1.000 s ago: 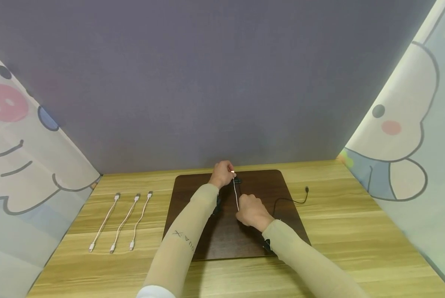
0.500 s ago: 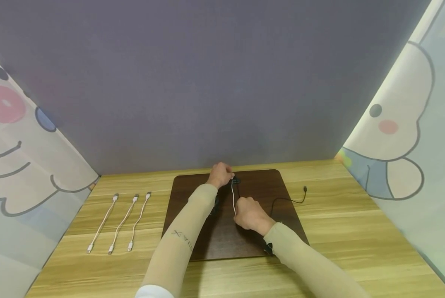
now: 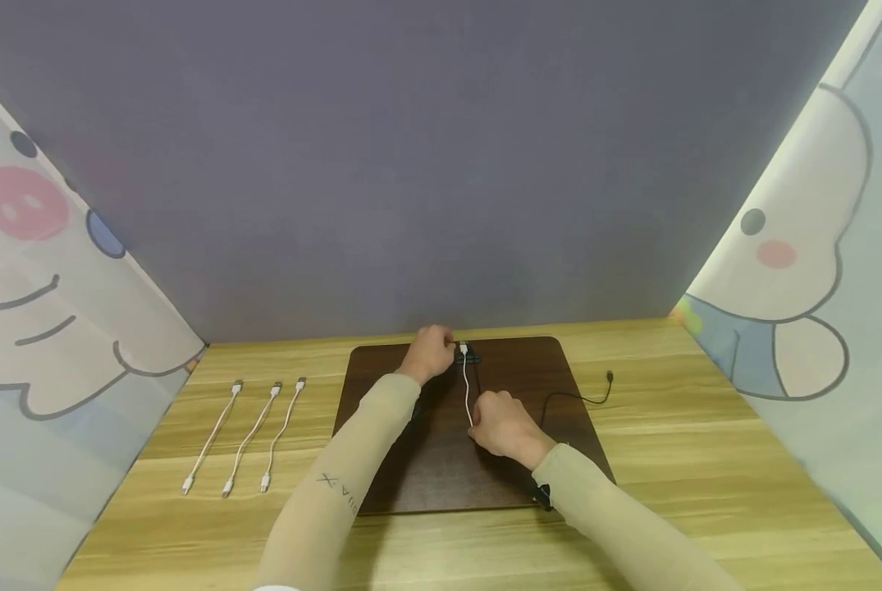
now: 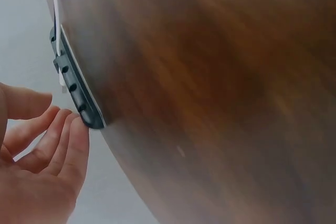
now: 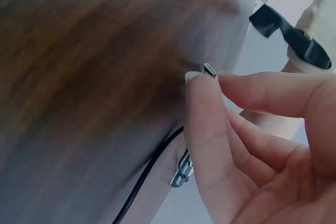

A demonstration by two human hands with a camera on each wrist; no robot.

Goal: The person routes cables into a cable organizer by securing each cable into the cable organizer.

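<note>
A white USB cable (image 3: 466, 384) runs down the dark brown board (image 3: 441, 486). Its far plug stands at a black slotted cable clip (image 4: 79, 94) on the board's back edge, and the cord passes through one of the slots. Beside that clip is my left hand (image 3: 427, 353), thumb and fingers apart, fingertips right at the clip's end, holding nothing. My right hand (image 3: 505, 425) pinches the cable's near connector (image 5: 209, 70) between thumb and forefinger, its metal tip poking out. The clip is partly hidden in the right wrist view.
Three white cables, left (image 3: 209, 439), middle (image 3: 252, 443) and right (image 3: 281, 435), lie side by side on the wooden table (image 3: 706, 460). A black cable (image 3: 581, 398) curves off the board's right side. Behind stands a grey panel (image 3: 441, 164).
My left hand has let go of the white cable's far plug and drawn a little left. The right hand has shifted slightly toward me, still pinching the near connector.
</note>
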